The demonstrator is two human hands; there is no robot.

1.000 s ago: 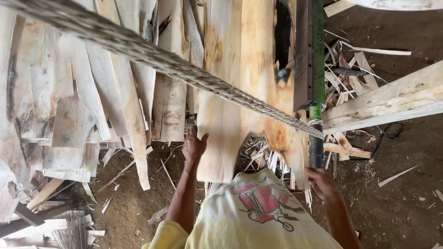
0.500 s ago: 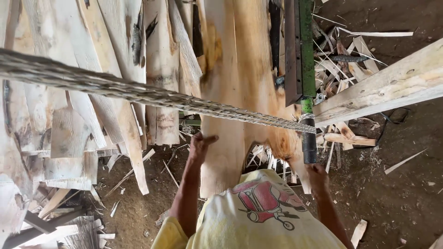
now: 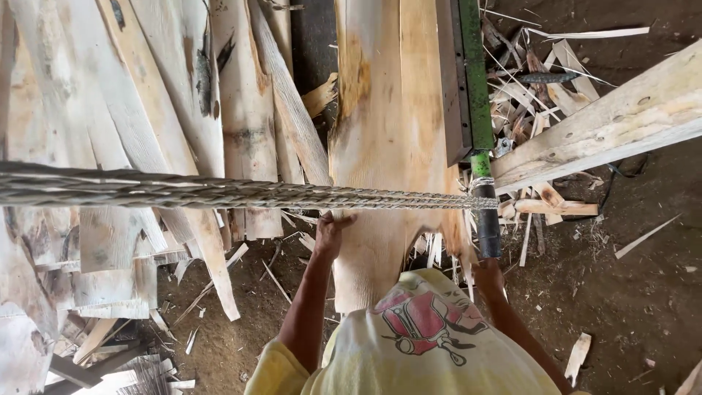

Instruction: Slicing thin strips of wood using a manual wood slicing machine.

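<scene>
A wide pale plank (image 3: pixel 387 146) leans upright in front of me, its lower end on the dirt. My left hand (image 3: pixel 330 235) grips the plank's left edge, thumb spread on its face. My right hand (image 3: pixel 488 278) closes at the plank's lower right corner, just under the black grip (image 3: pixel 488 232) of a green metal bar (image 3: pixel 472 80). My yellow printed shirt (image 3: pixel 417 344) fills the bottom of the view.
A thick braided rope (image 3: pixel 219 192) runs across the view from the left and is tied to the green bar. Rough slabs (image 3: pixel 183 95) lean piled on the left. A heavy timber beam (image 3: pixel 607 128) crosses the right. Splinters and offcuts (image 3: pixel 534 95) litter the dirt floor (image 3: pixel 629 292).
The view has closed in on the plank and the rope now lies nearly level. Both hands have stayed at the plank's edges, the right one now right under the black grip.
</scene>
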